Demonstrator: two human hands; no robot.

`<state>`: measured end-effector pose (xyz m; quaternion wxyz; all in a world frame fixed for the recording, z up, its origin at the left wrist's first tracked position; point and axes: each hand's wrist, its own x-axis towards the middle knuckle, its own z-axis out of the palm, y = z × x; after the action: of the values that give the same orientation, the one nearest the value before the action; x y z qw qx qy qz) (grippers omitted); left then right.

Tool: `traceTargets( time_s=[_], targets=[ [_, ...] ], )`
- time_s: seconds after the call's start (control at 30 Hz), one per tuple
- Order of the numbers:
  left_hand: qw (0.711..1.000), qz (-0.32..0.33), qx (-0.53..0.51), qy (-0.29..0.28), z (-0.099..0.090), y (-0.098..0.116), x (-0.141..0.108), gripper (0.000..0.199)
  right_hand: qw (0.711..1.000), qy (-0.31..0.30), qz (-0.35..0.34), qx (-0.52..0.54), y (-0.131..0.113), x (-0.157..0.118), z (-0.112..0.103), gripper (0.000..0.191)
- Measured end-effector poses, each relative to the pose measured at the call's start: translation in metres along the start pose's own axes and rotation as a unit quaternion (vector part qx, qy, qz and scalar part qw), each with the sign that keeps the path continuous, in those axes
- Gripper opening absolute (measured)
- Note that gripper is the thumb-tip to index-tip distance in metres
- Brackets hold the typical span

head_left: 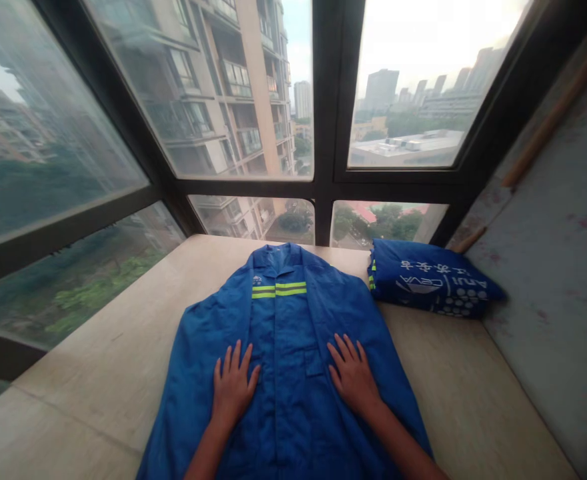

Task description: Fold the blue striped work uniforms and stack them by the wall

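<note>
A blue work jacket (288, 333) lies spread on its back, front side up, its collar toward the window and a yellow-green and grey reflective stripe across the chest. Both sleeves are laid down along its sides. My left hand (233, 383) rests flat on the jacket's left part, fingers spread. On the right part, beside a flapped pocket, my right hand (353, 373) also lies flat with its fingers apart. Neither hand grips the cloth. The jacket's lower end runs out of view at the bottom.
Under the jacket is a beige stone sill (108, 347). A folded stack of blue garments (423, 277) with white lettering sits at the back right, by the patterned wall (548, 307). Dark-framed windows (326, 133) close off the left and the back. A wooden stick (548, 127) leans at the right.
</note>
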<state>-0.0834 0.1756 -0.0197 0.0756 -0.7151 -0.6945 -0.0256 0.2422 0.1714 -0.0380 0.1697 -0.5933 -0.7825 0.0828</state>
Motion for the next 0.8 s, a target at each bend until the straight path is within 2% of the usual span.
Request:
traceTargets(
  time_s=[0.1, 0.17, 0.27, 0.37, 0.43, 0.5, 0.53, 0.6, 0.7, 0.8],
  targets=[
    [1.000, -0.011, -0.004, 0.018, -0.013, 0.003, 0.010, 0.051, 0.997, 0.026, 0.031, 0.067, -0.004, 0.009, -0.014, 0.050],
    [0.999, -0.015, -0.021, 0.048, -0.021, 0.011, 0.005, 0.048, 0.988, 0.067, 0.057, 0.127, 0.005, 0.000, -0.026, 0.048],
    [0.992, 0.024, -0.094, 0.086, -0.032, 0.037, -0.019, 0.043, 0.964, 0.144, 0.126, 0.183, 0.033, -0.038, -0.041, 0.046],
    [0.967, 0.109, -0.218, 0.080, -0.046, 0.086, -0.055, 0.036, 0.922, 0.186, 0.254, 0.226, 0.065, -0.091, -0.045, 0.051],
    [0.937, 0.167, -0.301, 0.050, -0.058, 0.130, -0.078, 0.034, 0.885, 0.169, 0.327, 0.284, 0.079, -0.120, -0.042, 0.057],
    [0.902, 0.209, -0.377, -0.003, -0.069, 0.177, -0.096, 0.035, 0.854, 0.145, 0.370, 0.335, 0.084, -0.137, -0.038, 0.060],
    [0.886, 0.217, -0.408, -0.035, -0.074, 0.200, -0.102, 0.036, 0.845, 0.139, 0.383, 0.346, 0.084, -0.140, -0.037, 0.061],
    [0.864, 0.192, -0.452, -0.110, -0.080, 0.238, -0.109, 0.039, 0.837, 0.125, 0.401, 0.350, 0.083, -0.139, -0.038, 0.062],
    [0.842, 0.113, -0.480, -0.217, -0.082, 0.272, -0.108, 0.047, 0.828, 0.060, 0.398, 0.389, 0.081, -0.127, -0.047, 0.061],
    [0.826, 0.052, -0.495, -0.266, -0.083, 0.278, -0.099, 0.049, 0.824, 0.009, 0.360, 0.437, 0.076, -0.118, -0.055, 0.059]
  ],
)
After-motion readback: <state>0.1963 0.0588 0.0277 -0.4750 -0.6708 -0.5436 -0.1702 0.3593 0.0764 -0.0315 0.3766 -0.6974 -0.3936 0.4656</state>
